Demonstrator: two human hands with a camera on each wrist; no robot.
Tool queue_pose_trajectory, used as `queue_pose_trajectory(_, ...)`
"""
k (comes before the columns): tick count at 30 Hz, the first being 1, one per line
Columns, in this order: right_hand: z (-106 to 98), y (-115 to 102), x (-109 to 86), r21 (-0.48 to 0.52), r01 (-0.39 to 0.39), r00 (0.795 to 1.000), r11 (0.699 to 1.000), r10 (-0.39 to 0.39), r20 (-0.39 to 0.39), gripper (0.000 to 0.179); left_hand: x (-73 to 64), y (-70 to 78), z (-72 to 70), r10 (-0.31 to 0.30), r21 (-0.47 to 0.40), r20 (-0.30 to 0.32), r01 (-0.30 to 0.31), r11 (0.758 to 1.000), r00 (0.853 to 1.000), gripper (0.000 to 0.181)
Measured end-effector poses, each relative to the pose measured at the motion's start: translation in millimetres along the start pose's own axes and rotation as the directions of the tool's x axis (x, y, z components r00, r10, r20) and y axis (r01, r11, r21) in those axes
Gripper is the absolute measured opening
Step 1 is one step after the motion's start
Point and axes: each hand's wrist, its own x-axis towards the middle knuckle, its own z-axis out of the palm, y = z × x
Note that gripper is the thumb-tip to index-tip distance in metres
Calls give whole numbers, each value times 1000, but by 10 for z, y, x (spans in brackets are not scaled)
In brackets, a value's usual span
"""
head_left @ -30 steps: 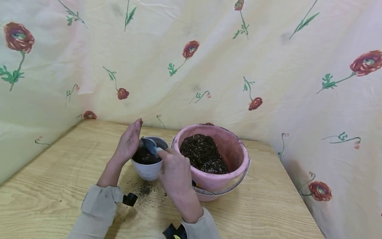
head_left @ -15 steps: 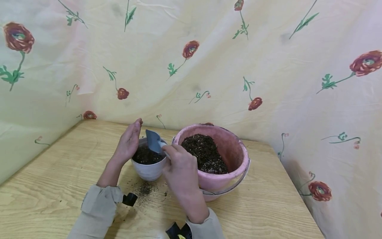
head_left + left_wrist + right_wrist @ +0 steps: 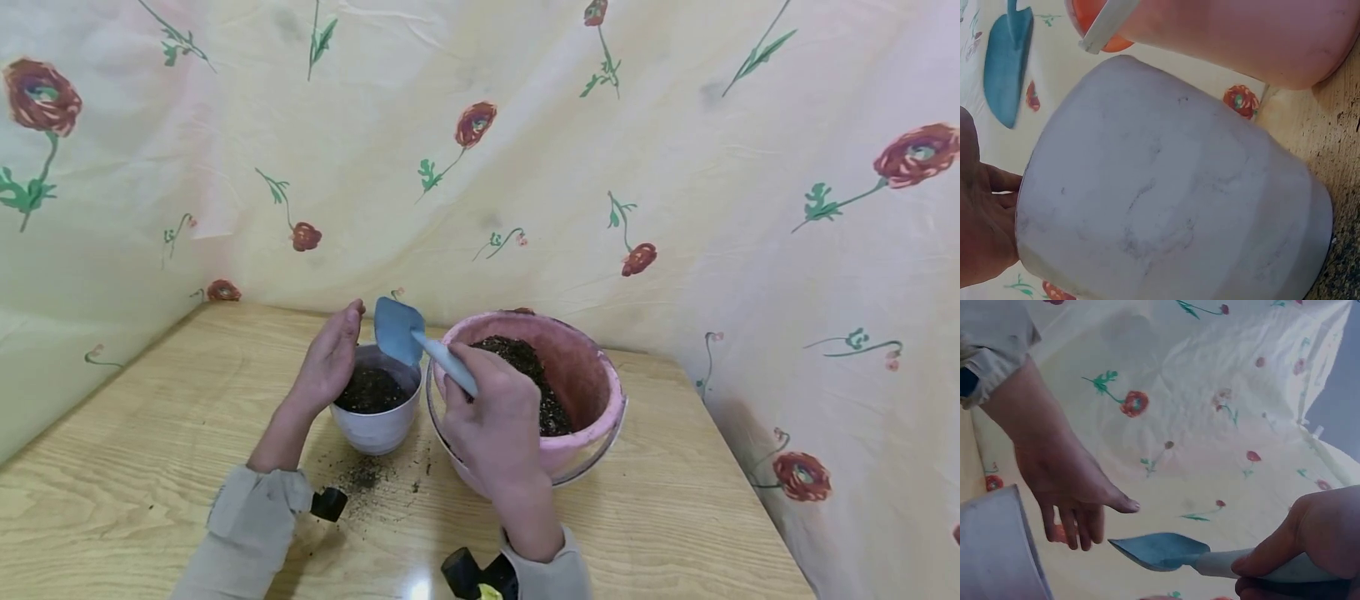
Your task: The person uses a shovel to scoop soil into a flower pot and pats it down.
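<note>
My right hand (image 3: 495, 417) grips the pale handle of a blue-grey hand trowel (image 3: 400, 329), its blade raised above the right rim of a white flowerpot (image 3: 375, 429). Dark soil (image 3: 371, 390) lies inside the pot. At the pot's left rim my left hand (image 3: 327, 358) is held upright with straight fingers. In the left wrist view the pot's side (image 3: 1166, 181) fills the middle, and the left hand (image 3: 985, 219) is at its rim. From the right wrist the trowel blade (image 3: 1163, 550) looks bare, and the left fingers point down beside the pot (image 3: 997, 550).
A pink bucket (image 3: 600, 421) with a wire handle stands right of the pot, partly filled with dark soil (image 3: 555, 408). Crumbs of soil (image 3: 365, 477) lie scattered on the wooden table (image 3: 675, 500). Flowered sheeting (image 3: 570, 183) hangs behind and at both sides.
My right hand has lifted the trowel out of the pot and moved right, in front of the bucket. The blade has turned upward. My left hand stays nearly still at the pot.
</note>
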Motion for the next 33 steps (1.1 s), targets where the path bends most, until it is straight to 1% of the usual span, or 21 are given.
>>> queue_pose_trajectory(2, -69, 50, 23, 29, -11, 1000, 1000, 11, -1, 19, -2, 15, 19, 11, -3, 4, -11, 1000, 1000, 63)
queue_pose_trajectory(5, -179, 143, 46, 98, -53, 999, 994, 52, 9, 23, -1, 42, 54, 31, -1, 9, -31, 1000, 999, 62)
queue_pose_trajectory(9, -302, 259, 73, 240, -96, 995, 966, 93, 24, 30, -3, 70, 114, 60, -3, 17, -60, 998, 998, 61)
queue_pose_trajectory(12, -397, 259, 141, 346, -46, 999, 937, 48, 3, 34, -16, 92, 167, 76, -16, 23, -75, 997, 997, 61)
queue_pose_trajectory(14, -451, 274, 168, 386, -21, 1000, 922, 25, -7, 36, -28, 110, 210, 89, -18, 32, -88, 996, 996, 60)
queue_pose_trajectory(15, -470, 299, 169, 405, -21, 1000, 914, 23, -2, 38, -37, 124, 236, 101, -17, 34, -101, 995, 994, 59)
queue_pose_trajectory(16, -491, 329, 163, 408, -30, 1000, 912, 31, 4, 39, -44, 133, 266, 112, -14, 37, -112, 994, 993, 58)
queue_pose_trajectory(18, -524, 424, 121, 385, -108, 994, 917, 101, 39, 39, -68, 156, 334, 146, -2, 44, -146, 989, 988, 55)
queue_pose_trajectory(19, -533, 490, 95, 375, -154, 988, 914, 142, 61, 39, -78, 165, 372, 174, -1, 48, -174, 985, 984, 52)
queue_pose_trajectory(22, -592, 612, 50, 315, -273, 962, 909, 253, 105, 36, -113, 199, 477, 245, 5, 58, -245, 969, 968, 47)
queue_pose_trajectory(25, -661, 692, 42, 314, -341, 940, 886, 314, 136, 34, -140, 238, 543, 298, 2, 63, -298, 954, 953, 45)
queue_pose_trajectory(29, -749, 793, 23, 269, -413, 910, 870, 385, 153, 31, -170, 292, 585, 310, -6, 69, -310, 951, 948, 45)
queue_pose_trajectory(31, -792, 839, 2, 181, -442, 895, 879, 419, 151, 31, -177, 312, 605, 303, -9, 77, -303, 953, 950, 46)
queue_pose_trajectory(33, -831, 881, -19, 98, -456, 886, 884, 441, 144, 30, -184, 329, 625, 293, -11, 88, -294, 956, 952, 46)
